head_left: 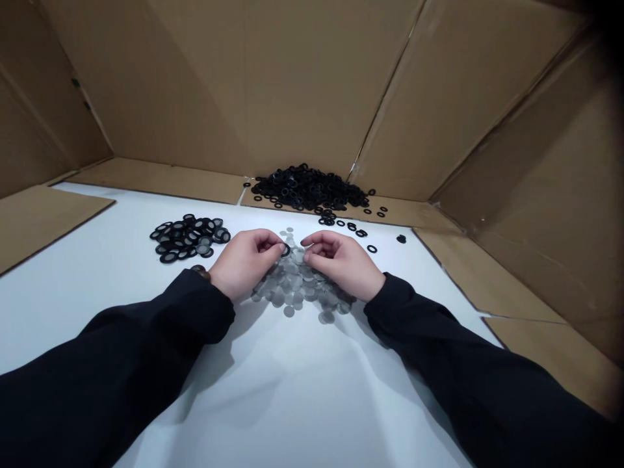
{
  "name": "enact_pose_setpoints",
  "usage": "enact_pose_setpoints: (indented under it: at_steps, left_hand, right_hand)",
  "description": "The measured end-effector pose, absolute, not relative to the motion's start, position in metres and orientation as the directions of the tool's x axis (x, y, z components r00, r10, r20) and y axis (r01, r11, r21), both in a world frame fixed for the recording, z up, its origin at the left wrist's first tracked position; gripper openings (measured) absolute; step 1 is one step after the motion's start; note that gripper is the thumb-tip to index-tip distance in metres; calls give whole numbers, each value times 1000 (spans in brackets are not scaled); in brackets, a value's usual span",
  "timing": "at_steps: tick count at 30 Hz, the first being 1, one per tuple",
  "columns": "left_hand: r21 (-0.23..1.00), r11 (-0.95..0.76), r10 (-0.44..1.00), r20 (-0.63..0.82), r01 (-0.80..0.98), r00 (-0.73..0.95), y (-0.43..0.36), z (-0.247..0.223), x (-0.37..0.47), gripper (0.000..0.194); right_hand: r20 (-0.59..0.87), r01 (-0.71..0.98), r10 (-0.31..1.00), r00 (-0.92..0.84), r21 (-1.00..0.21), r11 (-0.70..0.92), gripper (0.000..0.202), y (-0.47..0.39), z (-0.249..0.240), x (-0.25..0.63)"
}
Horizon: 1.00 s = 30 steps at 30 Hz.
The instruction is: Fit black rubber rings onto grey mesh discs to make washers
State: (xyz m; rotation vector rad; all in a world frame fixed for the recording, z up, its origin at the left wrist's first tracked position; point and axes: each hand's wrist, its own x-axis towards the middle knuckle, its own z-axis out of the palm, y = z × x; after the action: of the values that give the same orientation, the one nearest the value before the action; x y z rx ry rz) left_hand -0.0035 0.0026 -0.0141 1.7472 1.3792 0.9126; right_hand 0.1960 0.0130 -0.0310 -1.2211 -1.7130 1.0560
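Left hand [244, 261]: I am watching from far away, and its thumb and finger are pinching one black ring [286, 249] tightly, near the middle of the frame.
Right hand [344, 263]: its fingers are curling beside the ring with a small gap; I cannot tell if they are holding anything.
Ring and disc: I am guessing the hands are fitting a disc into the ring, so the next move is likely calling for a steady pinch and a small push.
Grey discs [291, 283]: they are lying loose between and under the hands.
Filled rings [189, 239]: black rings with grey middles are lying left of centre.
Ring heap [307, 188]: it is sitting at upper middle.
Cardboard walls [312, 84]: they are standing around the white table [292, 396] like a box, with all the piles inside.
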Motion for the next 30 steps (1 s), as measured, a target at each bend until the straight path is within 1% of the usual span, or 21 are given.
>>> enact_pose_setpoints:
  at_steps: [2,5,9,16,21,25,30]
  left_hand:
    - [865,-166,980,90,473,180,3,-14,-3,25]
    - [864,-160,979,76,478,190,3,-12,-3,25]
    - [867,-162,975,66,471,214,1,-8,1,25]
    - [879,-163,964,46,448,260,-2,-8,5,22]
    - [872,-162,962,36,462,270,-3,-7,5,17]
    - [857,-189,955,47,480,292,-5,-6,5,12]
    - [895,-172,942,27,413,334,-5,-6,6,9]
  right_hand:
    - [133,285,958,-253,-936,206,25,11,-29,193]
    - [154,236,956,-248,-948,214,21,9,-26,188]
    - [174,224,963,-206,-949,219,17,6,-28,181]
    - [164,187,975,-152,-963,192,24,5,-29,180]
    - [130,213,971,-202,-962,173,17,4,-27,179]
    - [120,247,963,-241,-952,181,16,2,-26,178]
    - [104,221,964,-246,-962,160,11,0,-22,176]
